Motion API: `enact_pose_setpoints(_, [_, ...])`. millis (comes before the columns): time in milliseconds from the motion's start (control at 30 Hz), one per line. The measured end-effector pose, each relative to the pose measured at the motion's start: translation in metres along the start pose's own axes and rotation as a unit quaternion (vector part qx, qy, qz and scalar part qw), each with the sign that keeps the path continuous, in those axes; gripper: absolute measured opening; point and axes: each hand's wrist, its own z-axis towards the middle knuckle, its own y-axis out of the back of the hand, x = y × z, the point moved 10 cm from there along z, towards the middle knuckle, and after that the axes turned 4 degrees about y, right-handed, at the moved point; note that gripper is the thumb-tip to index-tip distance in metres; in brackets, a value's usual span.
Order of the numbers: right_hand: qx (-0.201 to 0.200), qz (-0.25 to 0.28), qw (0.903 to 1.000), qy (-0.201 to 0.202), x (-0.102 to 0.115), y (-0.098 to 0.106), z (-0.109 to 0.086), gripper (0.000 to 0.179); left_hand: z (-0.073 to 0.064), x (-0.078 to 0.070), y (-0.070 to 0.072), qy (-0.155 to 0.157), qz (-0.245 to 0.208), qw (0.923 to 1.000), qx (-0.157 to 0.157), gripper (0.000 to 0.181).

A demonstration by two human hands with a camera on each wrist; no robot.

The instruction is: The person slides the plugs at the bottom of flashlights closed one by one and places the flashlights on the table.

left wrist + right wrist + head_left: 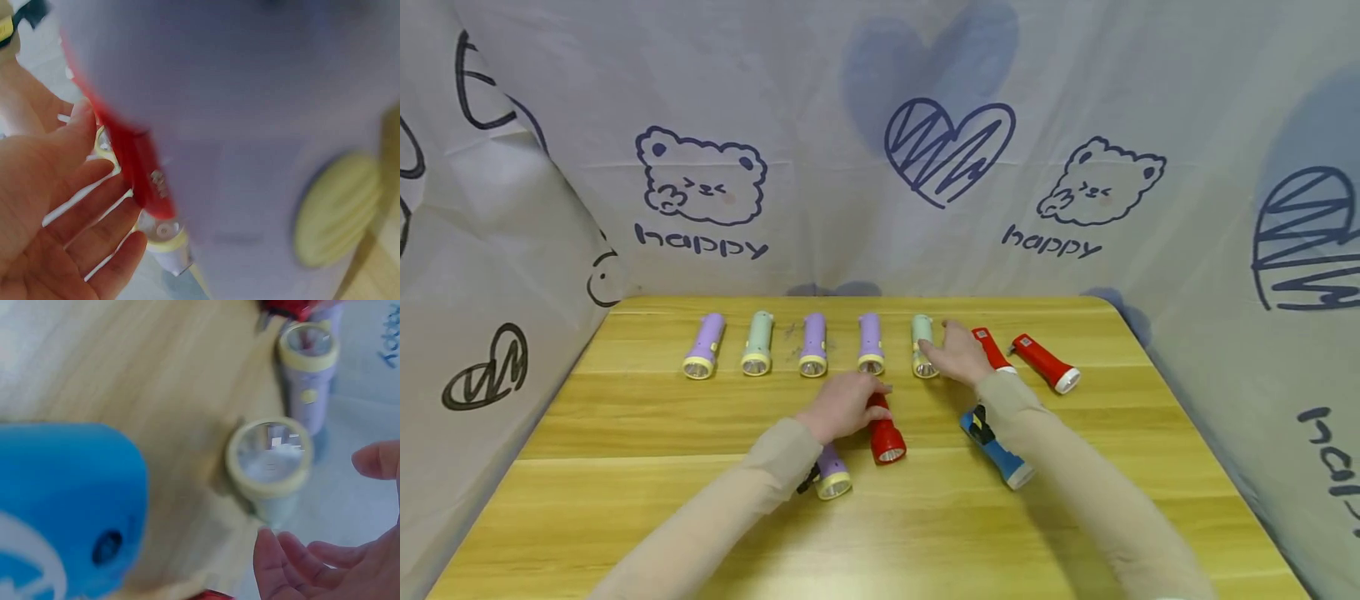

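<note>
My left hand [846, 404] is at the tail of a red flashlight [887, 442], its thumb and fingertips right at the red body. In the left wrist view those fingers [103, 237] are extended and spread. My right hand [961, 354] reaches over the back row beside a pale green flashlight [923, 342]. The right wrist view shows its thumb [375, 461] and fingers apart, with the green flashlight's round lens [269, 459] near the fingertips. A purple flashlight [833, 479] lies under my left wrist, partly hidden. Below my right forearm is a blue flashlight [1003, 462].
Along the back of the wooden table [662, 483] stretches a row of purple and green flashlights, with a purple one [706, 346] at its left end. Two red flashlights lie on the right, one [1047, 364] fully visible. A printed cloth [827, 167] hangs behind the table.
</note>
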Motion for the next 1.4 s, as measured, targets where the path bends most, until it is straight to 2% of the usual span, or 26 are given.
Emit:
enact_pose_setpoints(167, [-0.043, -0.01, 0.9976, 0.053, 0.021, 0.021, -0.019, 0.069, -0.002, 0.008, 0.011, 0.014, -0.022, 0.9997, -0.001, 0.033])
enact_pose_setpoints(300, [-0.066, -0.011, 0.9937, 0.09, 0.027, 0.035, -0.04, 0.063, -0.006, 0.008, 0.02, 0.01, -0.014, 0.9998, -0.008, 0.034])
enact_pose_setpoints(467, [-0.082, -0.003, 0.9872, 0.137, 0.029, 0.041, -0.064, 0.057, -0.016, 0.008, 0.027, 0.002, 0.011, 0.9999, -0.007, 0.035])
enact_pose_setpoints(600, [-0.083, 0.011, 0.9839, 0.158, 0.028, 0.041, -0.08, 0.056, -0.025, 0.01, 0.03, 0.005, 0.031, 0.9995, -0.007, 0.034])
enact_pose_setpoints(767, [-0.079, -0.012, 0.9843, 0.157, 0.015, 0.041, -0.096, 0.057, -0.034, 0.002, 0.033, -0.01, 0.034, 0.9994, -0.007, 0.034])
enact_pose_setpoints(933, [-0.062, -0.06, 0.985, 0.15, -0.004, 0.037, -0.108, 0.06, -0.039, -0.014, 0.032, -0.051, 0.074, 0.9959, -0.01, 0.037])
enact_pose_setpoints(1067, [-0.037, -0.098, 0.9819, 0.158, -0.018, 0.032, -0.116, 0.06, -0.04, -0.026, 0.024, -0.083, 0.107, 0.9908, -0.005, 0.041])
enact_pose_setpoints(1200, [-0.009, -0.117, 0.9805, 0.158, -0.03, 0.026, -0.12, 0.063, -0.04, -0.035, 0.013, -0.1, 0.13, 0.9864, 0.009, 0.038])
enact_pose_setpoints(1333, [0.025, -0.128, 0.9825, 0.133, -0.04, 0.018, -0.122, 0.068, -0.04, -0.044, 0.005, -0.113, 0.152, 0.9816, 0.025, 0.036])
enact_pose_setpoints(1400, [0.044, -0.128, 0.9842, 0.115, -0.045, 0.013, -0.123, 0.07, -0.04, -0.049, 0.003, -0.118, 0.148, 0.9815, 0.031, 0.036])
